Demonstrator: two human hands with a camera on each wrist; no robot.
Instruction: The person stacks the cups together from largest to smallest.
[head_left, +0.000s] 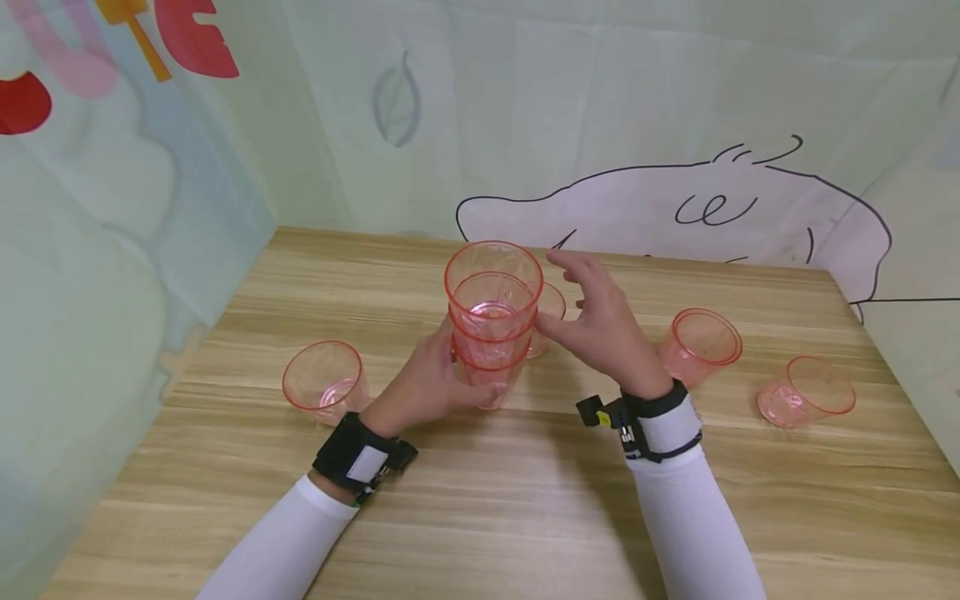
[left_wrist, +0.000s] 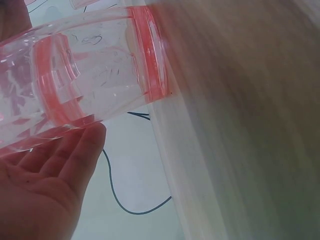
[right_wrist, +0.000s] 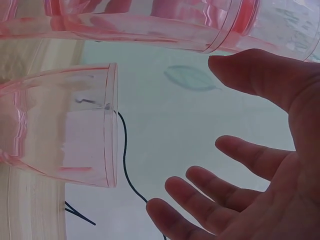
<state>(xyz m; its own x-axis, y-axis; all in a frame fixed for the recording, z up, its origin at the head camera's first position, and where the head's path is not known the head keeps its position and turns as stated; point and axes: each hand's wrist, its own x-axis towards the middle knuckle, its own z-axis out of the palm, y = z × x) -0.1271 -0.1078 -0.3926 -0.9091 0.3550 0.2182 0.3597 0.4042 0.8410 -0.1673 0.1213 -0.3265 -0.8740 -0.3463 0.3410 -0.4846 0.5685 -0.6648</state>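
A stack of nested clear pink cups (head_left: 491, 354) stands upright near the middle of the table. My left hand (head_left: 431, 375) grips its lower part, thumb across the front and fingers round the far left side. In the left wrist view the fingers lie against the wall of the stack (left_wrist: 107, 65). To the right of the stack, my right hand (head_left: 600, 325) is held up with fingers spread and nothing in its grasp. Its thumb tip is right at the stack's side. Behind them is a single pink cup (head_left: 553, 302), partly hidden, seen whole-sided as a cup (right_wrist: 85, 130) in the right wrist view.
Another pink cup (head_left: 322, 379) stands left of my left forearm. On the right are a cup (head_left: 701, 343) beside my right wrist and one more cup (head_left: 808, 392) farther out. The wooden table (head_left: 480, 517) ends at a printed cloth backdrop (head_left: 525, 125).
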